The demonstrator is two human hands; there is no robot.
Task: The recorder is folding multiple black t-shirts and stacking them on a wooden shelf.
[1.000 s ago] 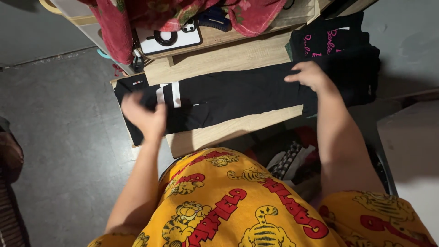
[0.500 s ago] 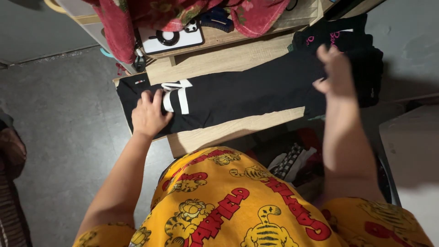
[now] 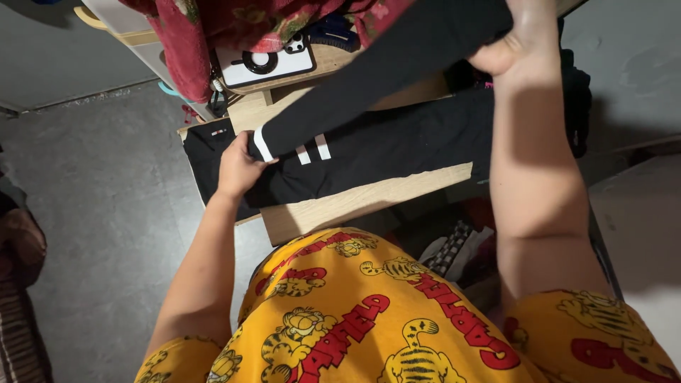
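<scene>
A black garment with white stripes point(image 3: 397, 145) lies across a light wooden table point(image 3: 355, 204). My left hand point(image 3: 237, 167) grips its striped end near the table's left edge. My right hand point(image 3: 518, 39) is raised at the top right and holds the garment's other end, so one black strip point(image 3: 397, 67) stretches diagonally above the table between both hands. The rest of the garment stays flat beneath it.
A white phone with a round black ring point(image 3: 266, 62) lies on a wooden shelf, under a red floral cloth point(image 3: 206, 28). More black clothing point(image 3: 578, 99) is piled at the table's right. Mixed clothes point(image 3: 454, 255) sit below the table. Grey floor point(image 3: 92, 213) lies to the left.
My right hand has lifted up and away with one end of the garment, raising a strip off the table. My left hand closed on the striped end and shifted slightly.
</scene>
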